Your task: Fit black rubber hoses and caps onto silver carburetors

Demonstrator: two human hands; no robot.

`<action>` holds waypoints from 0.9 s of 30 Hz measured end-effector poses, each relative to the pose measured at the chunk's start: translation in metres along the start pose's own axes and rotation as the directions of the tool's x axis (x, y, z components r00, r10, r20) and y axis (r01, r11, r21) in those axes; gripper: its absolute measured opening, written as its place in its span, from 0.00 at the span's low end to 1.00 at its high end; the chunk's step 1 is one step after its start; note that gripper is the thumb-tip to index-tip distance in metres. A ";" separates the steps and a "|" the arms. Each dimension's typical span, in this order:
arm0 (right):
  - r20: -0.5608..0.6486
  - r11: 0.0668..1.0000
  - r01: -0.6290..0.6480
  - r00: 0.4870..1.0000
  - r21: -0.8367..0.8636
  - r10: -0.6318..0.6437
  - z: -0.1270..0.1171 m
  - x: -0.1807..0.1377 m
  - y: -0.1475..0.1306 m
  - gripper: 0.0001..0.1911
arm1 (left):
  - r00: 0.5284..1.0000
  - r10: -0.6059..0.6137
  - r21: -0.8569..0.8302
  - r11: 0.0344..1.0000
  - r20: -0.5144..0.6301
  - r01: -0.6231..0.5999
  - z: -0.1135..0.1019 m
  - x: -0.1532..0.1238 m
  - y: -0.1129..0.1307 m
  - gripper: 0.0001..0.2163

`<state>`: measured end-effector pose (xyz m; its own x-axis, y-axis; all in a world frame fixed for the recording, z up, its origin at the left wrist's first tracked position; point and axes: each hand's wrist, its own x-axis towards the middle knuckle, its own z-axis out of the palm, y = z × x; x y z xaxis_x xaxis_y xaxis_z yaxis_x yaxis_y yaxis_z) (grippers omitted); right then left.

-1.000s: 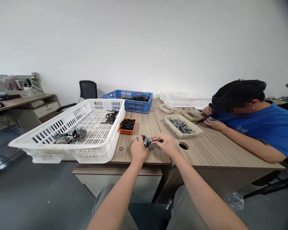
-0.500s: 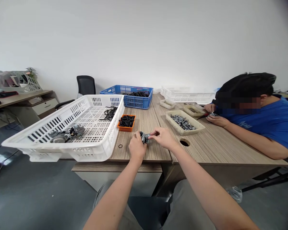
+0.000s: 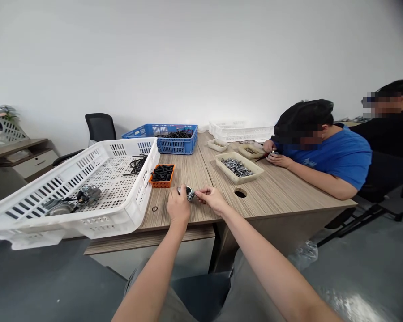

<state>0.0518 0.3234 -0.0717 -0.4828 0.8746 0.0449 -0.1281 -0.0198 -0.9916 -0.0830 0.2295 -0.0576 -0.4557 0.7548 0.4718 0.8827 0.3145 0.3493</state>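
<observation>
View's swung right! The silvery, round-mouthed metal part [image 3: 191,196] sits between the hands: left hand [image 3: 178,205] curled around it, right hand [image 3: 212,199] apparently fingertip-pinching its right side, long axis unclear.

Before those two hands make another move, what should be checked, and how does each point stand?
1. Left hand around the silvery metal part with a round opening: ok.
2. Right hand up at that part's side: ok.
3. Something small pinched by the right hand: cannot tell; detail too small.
4. Thin dark ring on the wood-grained table, apart from both hands: ok.
5. Orange plastic basket of black pieces upright, beside the large white plastic crate: ok.
</observation>
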 end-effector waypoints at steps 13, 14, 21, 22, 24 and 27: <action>-0.023 0.995 0.068 0.997 0.068 -0.067 -0.002 -0.008 0.000 0.27 | 0.990 0.128 -0.355 0.924 -0.061 -0.142 0.005 0.002 -0.017 0.25; -0.041 0.994 0.058 0.998 0.089 -0.054 -0.003 -0.007 -0.001 0.27 | 0.988 0.142 -0.374 0.914 -0.062 -0.155 0.005 0.002 -0.018 0.28; -0.012 0.958 -0.041 0.999 0.283 0.046 -0.016 -0.004 -0.009 0.31 | 0.973 0.187 -0.433 0.873 -0.133 -0.226 0.000 0.003 -0.024 0.32; -0.004 0.950 -0.054 0.998 0.306 0.057 -0.017 -0.004 -0.010 0.31 | 0.976 0.185 -0.450 0.866 -0.119 -0.219 -0.001 0.003 -0.025 0.33; 0.018 0.936 -0.079 0.997 0.343 0.077 -0.018 -0.004 -0.012 0.31 | 0.981 0.180 -0.534 0.823 -0.073 -0.191 -0.003 0.004 -0.026 0.35; 0.052 0.920 -0.100 0.995 0.379 0.086 -0.018 -0.005 -0.013 0.31 | 0.981 0.188 -0.740 0.666 0.046 -0.093 -0.002 0.006 -0.027 0.37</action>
<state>0.0711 0.3280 -0.0609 -0.5367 0.8431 -0.0344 -0.3980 -0.2889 -0.8707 -0.1097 0.2240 -0.0630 -0.2760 0.8262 0.4912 0.5452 -0.2863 0.7879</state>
